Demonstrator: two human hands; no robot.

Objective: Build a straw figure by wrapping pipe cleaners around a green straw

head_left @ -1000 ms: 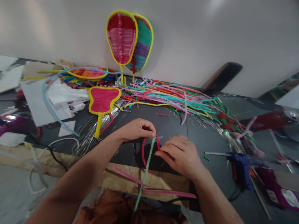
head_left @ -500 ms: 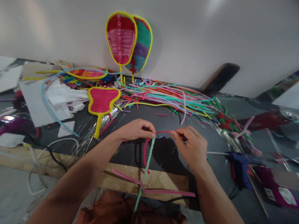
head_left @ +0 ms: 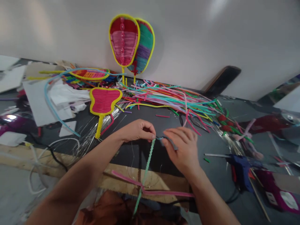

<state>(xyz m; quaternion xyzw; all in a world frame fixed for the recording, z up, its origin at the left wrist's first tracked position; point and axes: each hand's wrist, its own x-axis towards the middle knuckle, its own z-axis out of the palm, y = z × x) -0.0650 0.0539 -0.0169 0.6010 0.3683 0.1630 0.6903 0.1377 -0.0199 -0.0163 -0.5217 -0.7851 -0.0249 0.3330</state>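
Dark tabletop (head_left: 150, 116) beyond, left grip (head_left: 138, 129) pinches green twist (head_left: 147, 167) by its top, right grip (head_left: 184, 149) unclear.

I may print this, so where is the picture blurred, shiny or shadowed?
All in the head view: right hand blurred at the fingers; glare on the pale wall; soft shadow beside the standing fans; red object at far right smeared.
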